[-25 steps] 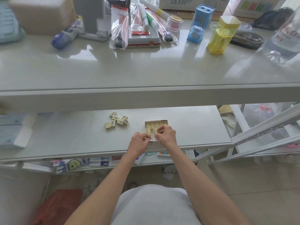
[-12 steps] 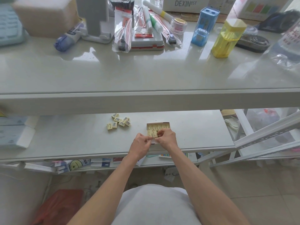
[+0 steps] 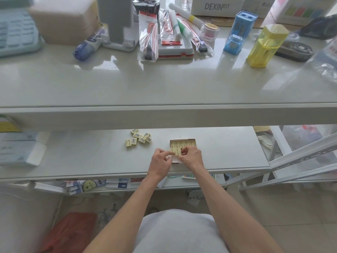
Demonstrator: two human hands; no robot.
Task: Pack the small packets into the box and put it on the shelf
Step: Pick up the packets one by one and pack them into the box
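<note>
A small open cardboard box (image 3: 183,141) lies flat on the lower white shelf (image 3: 91,157), partly filled with pale yellow packets in rows. My right hand (image 3: 192,157) covers the box's near right part, its fingertips pressing a packet (image 3: 177,152) into the tray. My left hand (image 3: 161,160) is at the box's near left corner, fingers curled, thumb and forefinger pinched near the same packet. A loose heap of several yellow packets (image 3: 139,139) with barcodes lies on the shelf to the left of the box.
The upper shelf (image 3: 164,84) overhangs, crowded at the back with a blue sharpener (image 3: 238,31), a yellow container (image 3: 266,45), bagged pens and a white DEXIN box (image 3: 217,6). Flat blue-white boxes (image 3: 20,148) lie at the lower shelf's left. White metal rails (image 3: 300,157) slope at right.
The camera has tilted a little, shifting the scene downward. Both hands stay at the box's near edge; the fingers have shifted slightly over the packets.
</note>
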